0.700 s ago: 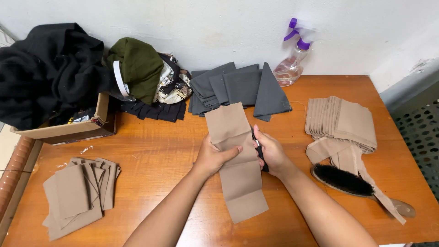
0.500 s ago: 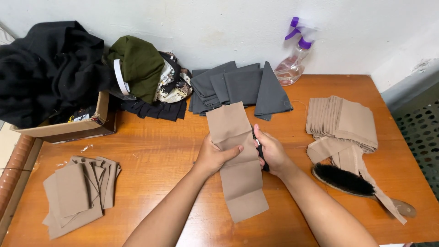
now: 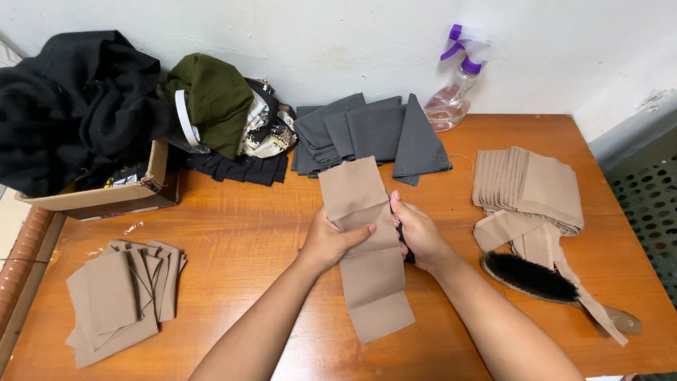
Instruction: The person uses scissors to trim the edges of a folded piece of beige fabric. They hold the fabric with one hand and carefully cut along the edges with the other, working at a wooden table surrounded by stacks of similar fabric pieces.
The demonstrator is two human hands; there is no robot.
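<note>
In the cardboard box (image 3: 106, 197) sits black cloth (image 3: 70, 106).

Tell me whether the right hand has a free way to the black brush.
Probably yes: the right hand sits just left of the black brush, with bare table between; but it grips the tan strip.

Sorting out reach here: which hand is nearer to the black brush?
Right. The right hand grips the tan fabric strip just left of the black brush; the left hand lies farther away, across the strip.
</note>
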